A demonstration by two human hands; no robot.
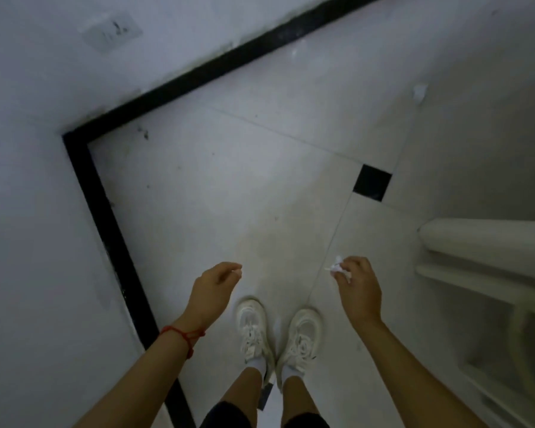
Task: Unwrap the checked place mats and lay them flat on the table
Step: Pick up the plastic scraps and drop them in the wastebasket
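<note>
the view looks straight down on a smooth pale tiled floor [229,186] with thin grout lines, one small black square inset tile [372,182] and a glossy black skirting strip [105,217] edging matt white walls; white rounded furniture [488,242] stands at the right. the left hand [215,287], a red cord bracelet [184,335] on its wrist, hangs loosely curled and holds nothing, while the right hand [357,288] pinches a small crumpled white scrap [337,267] in its fingertips above white laced sneakers [254,329]. the checked place mats are out of view.

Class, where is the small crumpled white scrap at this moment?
In the head view, the crumpled white scrap is pinched in the right hand, above the floor, left of the white furniture.
</note>
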